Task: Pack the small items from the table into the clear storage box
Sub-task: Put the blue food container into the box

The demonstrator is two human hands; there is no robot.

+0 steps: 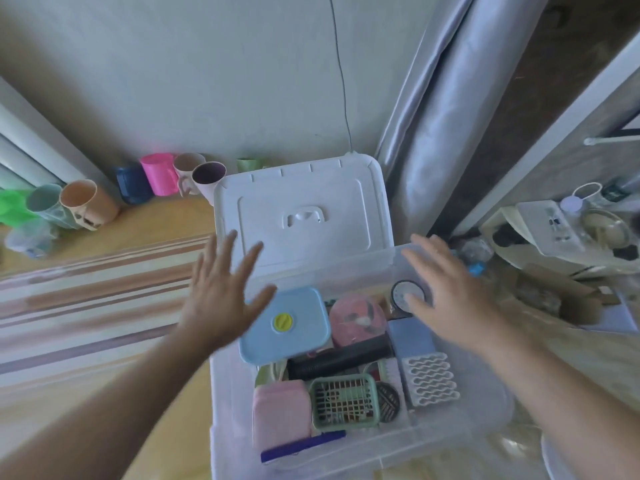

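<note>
Both hands — left (221, 292), right (450, 289) — hover spread over the box (485, 403), each grip wide open and empty. Box sits full on the desk (166, 216), lid (301, 209) propped behind it. Best to lower the lid evenly — the blue container (287, 323) rides high.

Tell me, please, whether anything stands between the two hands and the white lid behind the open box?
Nothing visible does. The left hand and right hand hover open over the far edge of the clear storage box, and the white lid stands right behind them with only air between.
</note>
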